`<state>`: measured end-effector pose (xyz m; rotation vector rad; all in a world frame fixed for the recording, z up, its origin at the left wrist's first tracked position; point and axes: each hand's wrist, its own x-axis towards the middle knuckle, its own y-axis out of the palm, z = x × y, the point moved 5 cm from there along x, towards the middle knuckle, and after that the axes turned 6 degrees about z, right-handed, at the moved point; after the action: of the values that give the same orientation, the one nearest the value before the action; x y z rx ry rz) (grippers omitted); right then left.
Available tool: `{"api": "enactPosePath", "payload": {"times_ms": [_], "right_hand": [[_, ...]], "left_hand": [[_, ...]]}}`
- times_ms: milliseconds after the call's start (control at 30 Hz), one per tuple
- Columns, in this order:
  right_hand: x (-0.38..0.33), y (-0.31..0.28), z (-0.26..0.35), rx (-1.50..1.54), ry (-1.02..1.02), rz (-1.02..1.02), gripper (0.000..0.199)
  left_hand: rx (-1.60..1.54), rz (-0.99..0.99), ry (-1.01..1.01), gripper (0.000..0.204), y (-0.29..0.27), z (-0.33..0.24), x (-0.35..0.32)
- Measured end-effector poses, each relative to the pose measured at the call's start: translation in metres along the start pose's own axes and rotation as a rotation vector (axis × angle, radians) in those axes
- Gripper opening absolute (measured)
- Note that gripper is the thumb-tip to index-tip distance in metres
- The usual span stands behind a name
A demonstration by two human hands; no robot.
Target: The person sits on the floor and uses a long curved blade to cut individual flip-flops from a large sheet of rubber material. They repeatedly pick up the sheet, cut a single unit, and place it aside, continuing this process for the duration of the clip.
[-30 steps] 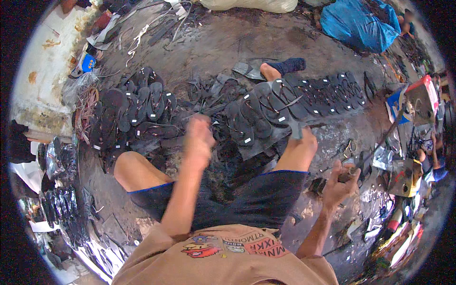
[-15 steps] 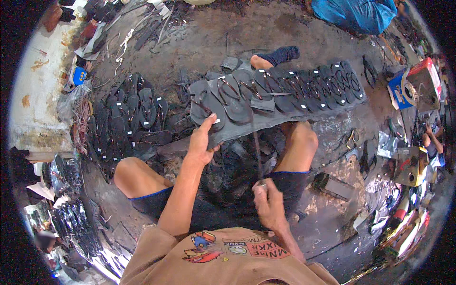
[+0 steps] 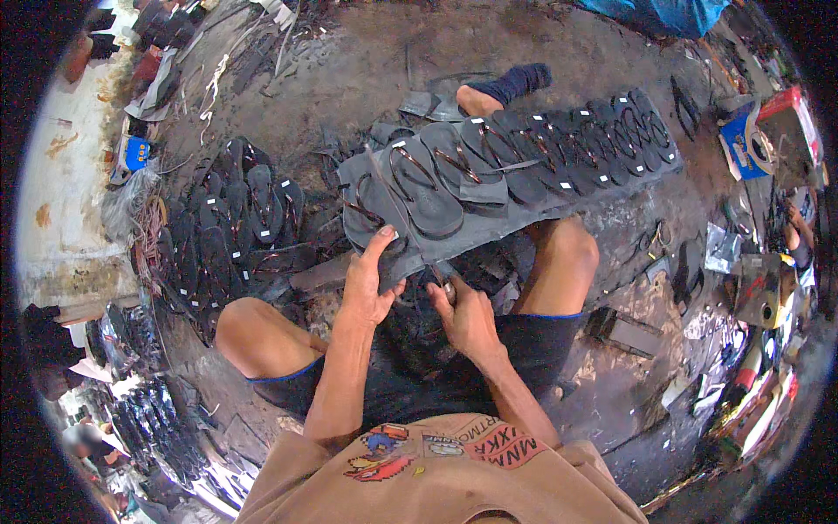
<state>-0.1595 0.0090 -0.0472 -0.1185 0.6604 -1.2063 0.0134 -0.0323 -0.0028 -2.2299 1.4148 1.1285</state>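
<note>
A long dark rubber sheet [image 3: 489,223] lies across my knees, with a row of several black flip-flops [image 3: 524,153] on it. My left hand [image 3: 368,279] grips the sheet's near left edge, thumb up against the nearest flip-flop [image 3: 375,218]. My right hand [image 3: 467,316] is closed on a small metal tool [image 3: 446,285], its tip at the sheet's near edge, close beside my left hand. Most of the tool is hidden in the fist.
A pile of black flip-flops [image 3: 236,218] lies on the floor to my left. More soles are stacked at lower left [image 3: 157,428]. A socked foot [image 3: 506,87] rests beyond the sheet. Boxes, bottles and scraps [image 3: 759,288] crowd the right side.
My right hand came in from the floor at the right with a thin tool and rose to the sheet's edge. My left hand settled on the sheet's left end.
</note>
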Motion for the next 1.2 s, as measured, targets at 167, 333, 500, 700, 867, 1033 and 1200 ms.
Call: {"api": "enactPosePath", "payload": {"times_ms": [167,333,500,700,867,1033,1200], "right_hand": [[0.032,0.011,0.001,0.013,0.024,0.037,0.047],[0.068,0.025,-0.022,-0.090,-0.057,0.075,0.040],[0.094,0.029,-0.028,-0.018,-0.401,0.082,0.049],[0.125,0.036,-0.025,0.020,-0.519,0.189,0.045],[0.159,0.074,0.000,0.031,-0.441,0.071,0.046],[0.175,0.086,0.049,0.185,-0.322,0.014,0.050],[0.078,0.076,0.128,0.923,-0.099,0.418,0.055]], "left_hand": [[-0.059,0.092,0.024,0.035,-0.010,0.010,0.016],[-0.051,0.017,-0.007,0.037,-0.009,0.011,0.015],[-0.050,0.067,-0.007,0.038,-0.015,0.016,0.021],[-0.109,0.130,-0.024,0.035,-0.021,0.018,0.027],[-0.076,0.021,0.008,0.035,-0.023,0.011,-0.008],[0.011,0.090,0.061,0.049,-0.057,0.001,-0.099],[0.075,0.157,0.279,0.055,-0.141,0.011,-0.151]]}}
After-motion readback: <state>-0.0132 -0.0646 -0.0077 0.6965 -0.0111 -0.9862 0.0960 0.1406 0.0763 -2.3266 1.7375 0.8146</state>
